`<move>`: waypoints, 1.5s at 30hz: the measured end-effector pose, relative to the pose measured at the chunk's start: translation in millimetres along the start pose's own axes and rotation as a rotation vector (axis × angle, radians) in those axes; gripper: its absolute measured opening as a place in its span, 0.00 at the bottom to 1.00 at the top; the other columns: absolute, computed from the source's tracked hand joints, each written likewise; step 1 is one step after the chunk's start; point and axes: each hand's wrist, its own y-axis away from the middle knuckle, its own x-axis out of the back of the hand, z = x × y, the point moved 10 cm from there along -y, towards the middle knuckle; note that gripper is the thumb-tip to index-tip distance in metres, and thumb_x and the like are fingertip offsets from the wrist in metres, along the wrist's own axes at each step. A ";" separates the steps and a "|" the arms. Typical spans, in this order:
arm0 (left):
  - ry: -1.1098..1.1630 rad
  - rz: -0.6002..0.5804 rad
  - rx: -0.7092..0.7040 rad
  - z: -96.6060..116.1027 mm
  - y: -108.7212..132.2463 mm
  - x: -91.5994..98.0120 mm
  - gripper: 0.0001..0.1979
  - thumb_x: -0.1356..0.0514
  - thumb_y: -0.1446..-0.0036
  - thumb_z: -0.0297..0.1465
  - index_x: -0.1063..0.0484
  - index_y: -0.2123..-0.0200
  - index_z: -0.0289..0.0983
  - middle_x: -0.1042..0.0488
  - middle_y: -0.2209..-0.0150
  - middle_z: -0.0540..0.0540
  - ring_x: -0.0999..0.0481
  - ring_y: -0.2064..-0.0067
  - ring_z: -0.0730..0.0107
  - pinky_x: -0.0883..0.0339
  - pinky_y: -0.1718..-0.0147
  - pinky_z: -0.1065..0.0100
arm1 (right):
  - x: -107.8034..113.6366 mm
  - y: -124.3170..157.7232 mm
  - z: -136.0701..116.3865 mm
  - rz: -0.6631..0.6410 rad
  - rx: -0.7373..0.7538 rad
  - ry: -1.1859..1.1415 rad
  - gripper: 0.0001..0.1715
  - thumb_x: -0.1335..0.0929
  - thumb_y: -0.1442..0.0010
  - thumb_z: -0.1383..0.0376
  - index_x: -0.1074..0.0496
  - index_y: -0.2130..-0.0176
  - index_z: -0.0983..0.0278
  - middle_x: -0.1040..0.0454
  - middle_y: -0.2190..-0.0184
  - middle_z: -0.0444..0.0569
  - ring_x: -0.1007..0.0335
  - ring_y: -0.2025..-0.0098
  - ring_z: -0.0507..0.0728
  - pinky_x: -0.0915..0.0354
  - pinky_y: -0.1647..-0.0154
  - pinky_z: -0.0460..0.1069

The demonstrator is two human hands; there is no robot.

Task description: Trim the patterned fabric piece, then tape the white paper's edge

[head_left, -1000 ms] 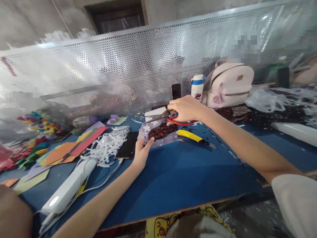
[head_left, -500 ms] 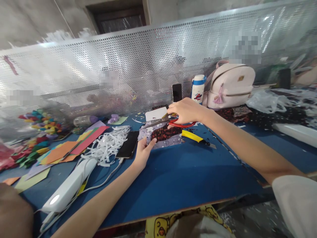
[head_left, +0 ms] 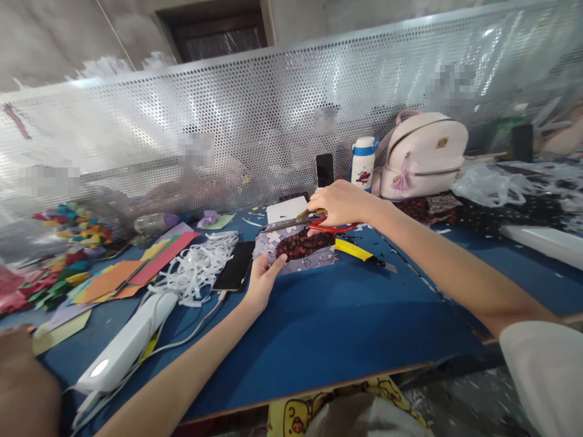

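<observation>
My left hand (head_left: 265, 274) pinches the left end of a piece of patterned fabric (head_left: 310, 260), grey-lilac with white shapes and a dark red-and-black floral patch. The thumb lies on top of it. My right hand (head_left: 334, 205) is closed around red-handled scissors (head_left: 331, 226). Their blades point left along the fabric's far edge and look nearly closed together. Whether they bite into the cloth I cannot tell. Just right of the fabric lies a yellow utility knife (head_left: 353, 249). Behind the blades is a white card (head_left: 286, 210).
A black phone (head_left: 234, 267), shredded white strips (head_left: 200, 267), coloured paper (head_left: 122, 279) and a white corded device (head_left: 127, 346) lie on the left. A propped phone (head_left: 325, 170), bottle (head_left: 363, 164) and backpack (head_left: 426, 158) stand before a perforated metal screen (head_left: 255, 133). Another person's arm (head_left: 27, 382) enters lower left.
My hands, the fabric and the scissors stay almost in place; the blades look slightly more closed. At lower left, the other person's arm has shifted and shows more of the hand.
</observation>
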 end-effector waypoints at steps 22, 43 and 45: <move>0.030 -0.091 0.011 2.4 0.6 -9.1 0.22 0.30 0.50 0.49 0.21 0.67 0.35 0.21 0.69 0.45 0.23 0.63 0.60 0.28 0.59 0.62 | 1.3 -1.1 18.8 -0.002 -0.135 0.029 0.21 0.34 0.36 0.50 0.27 0.69 0.63 0.23 0.66 0.50 0.34 0.70 0.55 0.55 0.73 0.51; 0.098 -0.074 0.064 -3.6 1.3 -7.3 0.22 0.28 0.53 0.48 0.21 0.67 0.35 0.21 0.69 0.47 0.25 0.66 0.66 0.30 0.63 0.67 | -27.6 -6.5 21.0 0.006 -0.047 -0.980 0.21 0.22 0.51 0.54 0.31 0.71 0.62 0.32 0.76 0.40 0.37 0.72 0.51 0.40 0.66 0.50; 0.126 -0.060 0.075 -3.8 1.7 -6.8 0.22 0.27 0.54 0.47 0.21 0.66 0.35 0.21 0.69 0.47 0.24 0.67 0.67 0.29 0.65 0.68 | -26.9 -7.7 22.8 0.031 -0.052 -0.986 0.21 0.22 0.51 0.54 0.32 0.72 0.62 0.32 0.76 0.40 0.37 0.72 0.51 0.39 0.67 0.50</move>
